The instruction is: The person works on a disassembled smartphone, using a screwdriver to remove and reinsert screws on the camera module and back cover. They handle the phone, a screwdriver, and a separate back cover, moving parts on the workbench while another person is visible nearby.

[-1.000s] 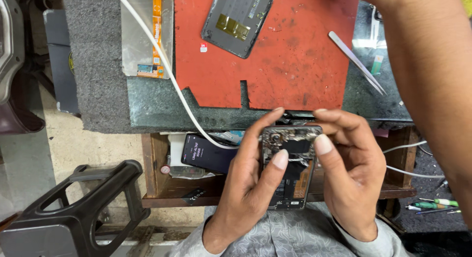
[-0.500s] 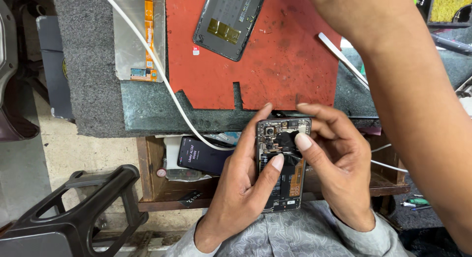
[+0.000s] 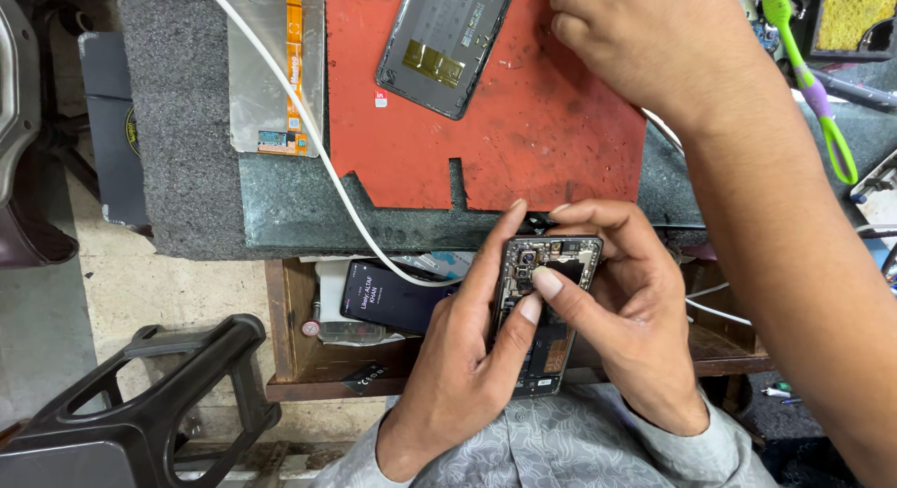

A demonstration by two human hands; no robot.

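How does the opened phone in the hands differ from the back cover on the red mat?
The opened phone is gripped by the left hand and right hand below the bench edge; the back cover lies loose on the red mat.
The phone shows camera modules and dark boards; the cover is a bare grey shell with yellowish patches.
The phone stands nearly upright in view; the cover lies tilted.
Both are dark, phone-sized rectangles.

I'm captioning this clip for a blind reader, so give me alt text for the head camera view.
Seen from above, a left hand and right hand hold an opened phone with its insides exposed, both thumbs pressing near its camera end. Beyond it, another person's hand rests on a red mat beside a detached phone back cover.
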